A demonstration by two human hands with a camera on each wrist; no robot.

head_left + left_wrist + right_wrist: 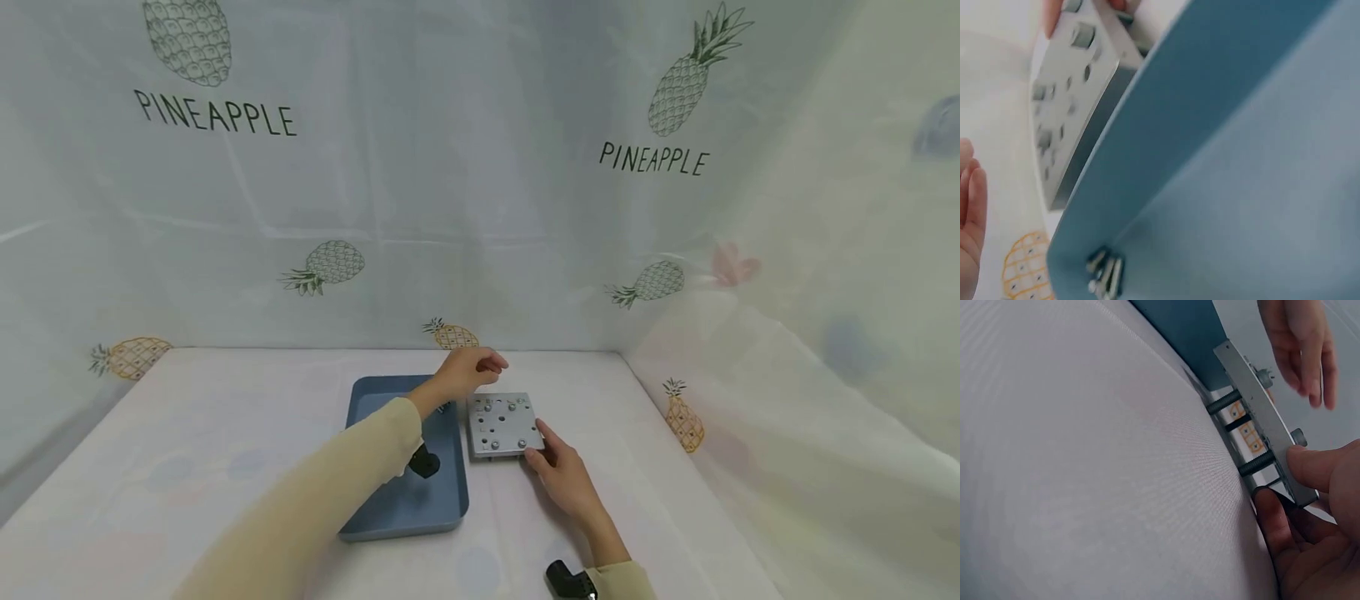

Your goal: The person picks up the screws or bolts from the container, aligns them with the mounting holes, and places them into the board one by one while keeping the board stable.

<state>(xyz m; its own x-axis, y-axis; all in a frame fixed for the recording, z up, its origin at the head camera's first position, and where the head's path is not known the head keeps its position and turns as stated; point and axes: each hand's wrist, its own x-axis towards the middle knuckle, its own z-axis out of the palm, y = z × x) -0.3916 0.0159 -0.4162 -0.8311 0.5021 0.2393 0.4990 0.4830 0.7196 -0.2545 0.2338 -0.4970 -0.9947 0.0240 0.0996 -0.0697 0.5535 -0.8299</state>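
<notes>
A square metal plate (504,425) with holes stands on bolts, several bolt heads (1083,35) showing on its top. Dark threaded shanks (1256,464) reach from its underside down to the table. My right hand (562,475) holds the plate's near right corner; in the right wrist view the thumb (1313,465) lies against its edge and fingers are beneath. My left hand (467,372) hovers beyond the plate's far left corner, fingers loosely bent, with nothing visible in it. In the left wrist view, part of that hand (969,231) appears at the left edge.
A blue tray (408,521) lies left of the plate, close beside it, partly under my left forearm. Several small bolts (1107,272) rest in the tray's far corner. A white cloth covers the table (225,433), and a pineapple-print curtain (450,167) hangs behind.
</notes>
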